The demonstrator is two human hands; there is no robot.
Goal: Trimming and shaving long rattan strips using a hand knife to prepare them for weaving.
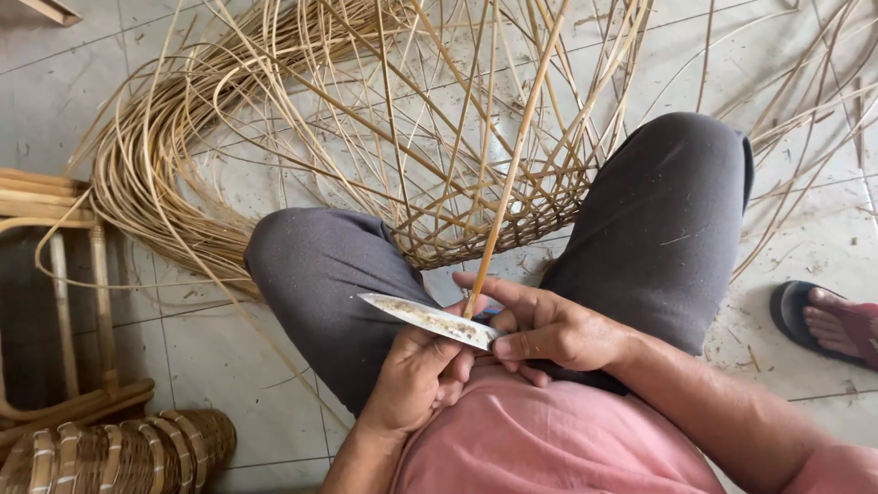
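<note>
You are sitting on the pale tiled floor (pixel 805 247) with your knees raised, and both hands are meeting just above your lap. Your left hand (pixel 416 375) is wrapping closed around the grip of a worn, spotted steel knife blade (pixel 430 320), which is pointing leftward across your thigh. Your right hand (pixel 549 329) is pinching the lower end of a long, thin, straw-coloured rattan strip (pixel 512 165) against that edge, with the forefinger stretching out along the strip.

The strip is rising steeply away from you, over the half-woven open-lattice rattan basket frame (pixel 476 201) lying between your knees. Judged by its thinness, the strip is probably light and springy, stiff along its length yet ready to whip; it is best gripped close to the blade, where you are pinching it. Loose coils of rattan strands (pixel 155 155) are lying to the left, with a finished woven basket (pixel 119 453) near the lower left corner. Another person's sandalled foot (pixel 828 322) is resting at the right edge.
</note>
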